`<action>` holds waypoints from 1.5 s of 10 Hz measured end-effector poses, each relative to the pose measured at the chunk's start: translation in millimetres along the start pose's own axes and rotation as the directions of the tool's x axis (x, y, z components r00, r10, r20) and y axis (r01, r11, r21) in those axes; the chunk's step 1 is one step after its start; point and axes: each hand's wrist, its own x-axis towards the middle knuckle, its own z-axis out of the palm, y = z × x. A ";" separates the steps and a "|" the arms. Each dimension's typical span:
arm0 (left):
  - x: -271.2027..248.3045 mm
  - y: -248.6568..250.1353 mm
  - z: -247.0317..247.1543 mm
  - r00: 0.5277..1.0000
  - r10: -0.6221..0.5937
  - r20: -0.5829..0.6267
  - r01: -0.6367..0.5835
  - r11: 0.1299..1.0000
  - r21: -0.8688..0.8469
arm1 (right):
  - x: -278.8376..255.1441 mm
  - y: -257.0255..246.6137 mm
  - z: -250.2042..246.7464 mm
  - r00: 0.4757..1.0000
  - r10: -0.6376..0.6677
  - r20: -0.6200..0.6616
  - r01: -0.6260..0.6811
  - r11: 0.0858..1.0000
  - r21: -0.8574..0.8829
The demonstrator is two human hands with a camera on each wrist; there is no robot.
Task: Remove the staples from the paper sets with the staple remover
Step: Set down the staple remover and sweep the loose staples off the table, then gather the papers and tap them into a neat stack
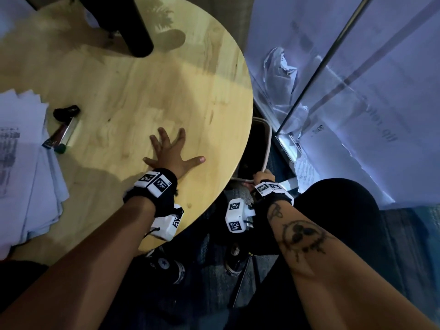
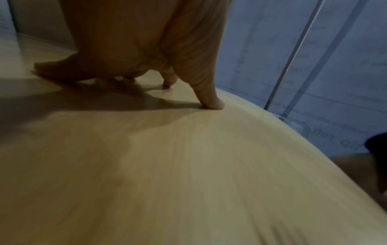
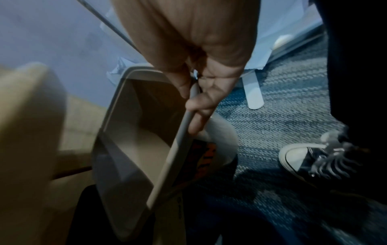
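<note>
My left hand (image 1: 170, 152) lies flat with fingers spread on the round wooden table (image 1: 133, 82), fingertips (image 2: 213, 102) pressing the top near its right edge. My right hand (image 1: 262, 178) is below the table edge and grips the rim of a beige waste bin (image 3: 134, 140), thumb inside and fingers (image 3: 199, 106) outside. The bin (image 1: 265, 148) is tilted and looks empty inside. The staple remover (image 1: 63, 126), black-handled with a metal body, lies on the table at the left beside a fanned pile of paper sets (image 1: 23, 167).
A dark post (image 1: 133, 25) stands on the table's far side. Paper-covered glass panels (image 1: 357, 91) with a metal bar rise at the right. Blue carpet (image 3: 282, 119) and my black sneakers (image 3: 314, 159) are below, near the bin.
</note>
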 end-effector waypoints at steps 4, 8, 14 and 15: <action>2.5 -2.9 3.8 1.000 0.005 -0.027 -0.005 1.000 -0.022 | 25.7 75.1 0.4 0.990 -0.131 0.043 0.119 0.649 -0.752; -9.7 -19.1 -36.6 1.000 0.003 0.004 -0.001 0.919 -0.394 | -79.6 -44.6 74.8 0.468 -0.884 -0.008 0.697 0.375 -0.611; -86.9 -369.2 -164.6 0.645 -0.677 -0.354 0.404 0.696 -0.594 | -199.8 174.1 315.5 0.763 0.007 0.646 0.645 0.049 -0.763; -62.8 -436.5 -173.2 0.620 -0.758 -0.203 0.452 0.556 -0.697 | -194.2 172.4 331.7 0.743 -0.106 0.661 0.662 -0.031 -0.749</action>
